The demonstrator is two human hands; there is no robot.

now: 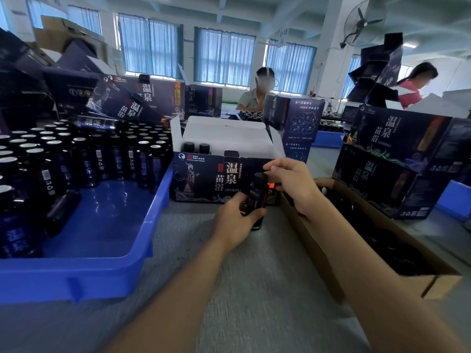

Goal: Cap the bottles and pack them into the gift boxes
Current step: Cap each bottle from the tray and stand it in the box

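Note:
My left hand (235,221) grips a dark bottle (257,200) around its body, upright above the grey table. On the bottle's top sits a black cap (260,177), which my right hand (293,183) holds with curled fingers. Just behind stands an open dark-blue gift box (204,179) with white flaps; two capped bottles (196,148) stand in its left rear corner. A blue tray (109,263) on the left holds several uncapped bottles (63,159) with silver seals, and one lies on its side.
A brown cardboard box (430,284) with dark caps inside lies to the right. Closed gift boxes (397,161) are stacked at right and at back left. Two other people work at the far tables. Bare grey tabletop (229,289) lies in front of me.

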